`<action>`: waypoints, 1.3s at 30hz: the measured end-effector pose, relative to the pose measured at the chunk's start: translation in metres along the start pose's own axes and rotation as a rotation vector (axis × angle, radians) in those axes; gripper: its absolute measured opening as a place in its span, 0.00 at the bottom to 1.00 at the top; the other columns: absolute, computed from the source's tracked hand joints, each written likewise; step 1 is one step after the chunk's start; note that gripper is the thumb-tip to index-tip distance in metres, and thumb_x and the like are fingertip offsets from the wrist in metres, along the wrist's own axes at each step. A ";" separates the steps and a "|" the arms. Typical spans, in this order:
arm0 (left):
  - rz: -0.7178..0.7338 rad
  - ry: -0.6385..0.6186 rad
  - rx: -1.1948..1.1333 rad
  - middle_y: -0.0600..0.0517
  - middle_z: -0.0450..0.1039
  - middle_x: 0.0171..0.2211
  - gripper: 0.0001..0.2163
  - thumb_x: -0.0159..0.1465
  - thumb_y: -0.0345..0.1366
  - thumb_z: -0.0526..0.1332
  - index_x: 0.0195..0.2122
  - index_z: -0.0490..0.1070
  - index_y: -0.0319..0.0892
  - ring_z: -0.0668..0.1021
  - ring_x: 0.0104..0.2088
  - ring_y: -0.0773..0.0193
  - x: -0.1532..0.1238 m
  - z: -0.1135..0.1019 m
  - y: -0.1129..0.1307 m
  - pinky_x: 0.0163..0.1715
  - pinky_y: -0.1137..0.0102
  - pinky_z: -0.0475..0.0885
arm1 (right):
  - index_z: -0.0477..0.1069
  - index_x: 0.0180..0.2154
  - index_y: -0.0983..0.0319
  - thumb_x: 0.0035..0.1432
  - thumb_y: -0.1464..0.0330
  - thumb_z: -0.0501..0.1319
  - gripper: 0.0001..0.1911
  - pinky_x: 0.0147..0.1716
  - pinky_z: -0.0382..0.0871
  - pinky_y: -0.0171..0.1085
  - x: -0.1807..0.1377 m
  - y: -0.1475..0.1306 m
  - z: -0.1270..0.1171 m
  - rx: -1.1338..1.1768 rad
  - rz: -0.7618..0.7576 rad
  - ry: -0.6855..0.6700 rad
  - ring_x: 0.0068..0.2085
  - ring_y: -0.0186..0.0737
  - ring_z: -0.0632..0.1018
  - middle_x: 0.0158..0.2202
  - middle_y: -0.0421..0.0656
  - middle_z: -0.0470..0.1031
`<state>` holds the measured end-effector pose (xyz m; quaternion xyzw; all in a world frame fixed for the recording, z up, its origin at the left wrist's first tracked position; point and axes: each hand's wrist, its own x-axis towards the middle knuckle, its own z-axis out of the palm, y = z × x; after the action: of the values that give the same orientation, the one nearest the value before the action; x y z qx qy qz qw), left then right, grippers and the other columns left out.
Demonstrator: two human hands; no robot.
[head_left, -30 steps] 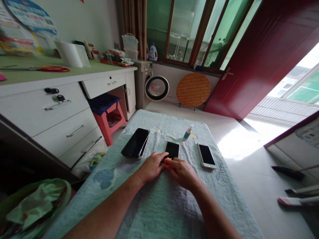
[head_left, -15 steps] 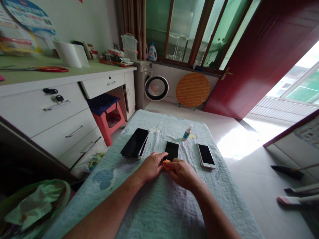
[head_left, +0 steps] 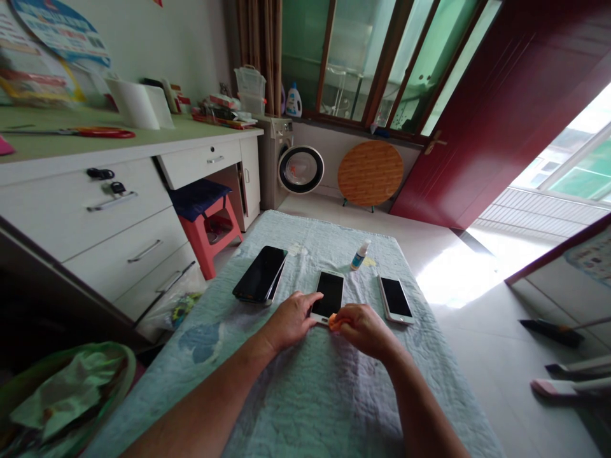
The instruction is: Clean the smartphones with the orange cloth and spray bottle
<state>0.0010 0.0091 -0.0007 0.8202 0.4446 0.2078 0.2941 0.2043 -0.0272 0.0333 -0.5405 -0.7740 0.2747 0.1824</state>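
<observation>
A white phone (head_left: 328, 296) with a dark screen lies in the middle of a pale green quilted table cover (head_left: 305, 394). My left hand (head_left: 290, 320) rests on the cover with its fingertips against the phone's near left edge, fingers loosely curled. My right hand (head_left: 363, 329) is closed in a pinch on a small orange cloth (head_left: 334, 321) just off the phone's near right corner. Another white phone (head_left: 394, 298) lies to the right. A stack of dark phones (head_left: 260, 274) lies to the left. A small spray bottle (head_left: 360, 254) stands behind the middle phone.
A white desk with drawers (head_left: 119, 191) runs along the left, with a red stool (head_left: 205, 222) under it. A green bag (head_left: 67, 394) sits at the lower left. A washing machine (head_left: 291, 165) and a round wooden board (head_left: 370, 172) stand at the far wall.
My right hand has slid to the right with the orange cloth, from the phone's near end to just off its right corner, uncovering more of the phone. My left hand stayed.
</observation>
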 end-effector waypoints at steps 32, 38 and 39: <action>0.040 0.004 -0.053 0.48 0.74 0.50 0.24 0.58 0.29 0.62 0.57 0.66 0.43 0.75 0.49 0.56 0.000 -0.002 0.002 0.52 0.63 0.69 | 0.74 0.47 0.58 0.63 0.69 0.52 0.16 0.38 0.66 0.33 0.012 0.014 0.020 -0.033 0.072 0.387 0.36 0.36 0.74 0.39 0.43 0.72; 0.089 0.045 -0.029 0.44 0.63 0.62 0.24 0.58 0.28 0.61 0.57 0.66 0.43 0.67 0.61 0.54 0.000 0.004 -0.004 0.60 0.57 0.62 | 0.75 0.47 0.56 0.62 0.71 0.52 0.17 0.43 0.67 0.34 0.014 0.019 0.026 -0.055 0.087 0.364 0.40 0.36 0.75 0.43 0.44 0.73; 0.086 0.049 -0.019 0.43 0.61 0.63 0.25 0.58 0.28 0.61 0.57 0.66 0.42 0.66 0.62 0.53 0.000 0.005 -0.005 0.61 0.57 0.62 | 0.75 0.47 0.56 0.62 0.71 0.52 0.17 0.44 0.67 0.34 0.014 0.019 0.026 -0.048 0.094 0.360 0.41 0.37 0.75 0.43 0.44 0.74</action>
<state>0.0011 0.0098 -0.0073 0.8303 0.4141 0.2443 0.2817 0.1984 -0.0146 0.0010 -0.6207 -0.7092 0.1633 0.2918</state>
